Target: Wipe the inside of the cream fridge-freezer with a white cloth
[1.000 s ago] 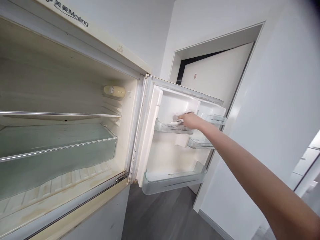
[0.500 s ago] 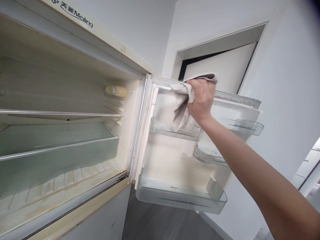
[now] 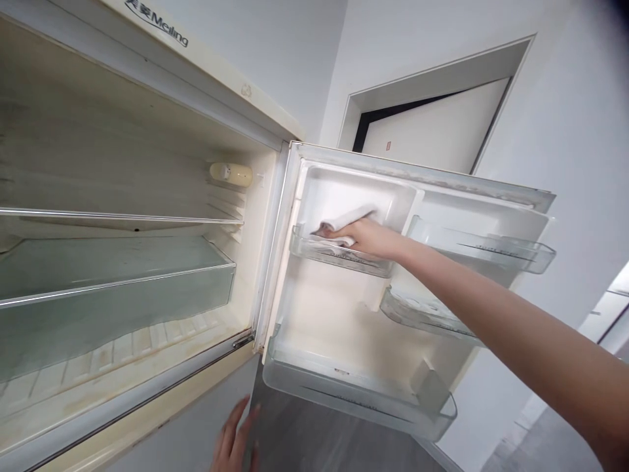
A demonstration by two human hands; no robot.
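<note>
White cloth (image 3: 341, 219) pressed under the right hand (image 3: 374, 237), wiping inside the open fridge door (image 3: 422, 176), just above the clear door bin (image 3: 339, 259).
Right fingers lie curled over the cloth; left hand (image 3: 232, 438) has its fingers spread wide, holding nothing, beside the grey lower door (image 3: 196, 419).

The right hand (image 3: 368, 237) presses a white cloth (image 3: 339, 226) to the inside of the open fridge door (image 3: 334, 308), just above a clear door shelf (image 3: 339, 257). Down low, the left hand (image 3: 233, 438) lies against the lower door (image 3: 181, 432).

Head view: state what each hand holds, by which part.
The right hand presses a folded white cloth under its fingers; the left hand, on the lower door, holds nothing.
</note>
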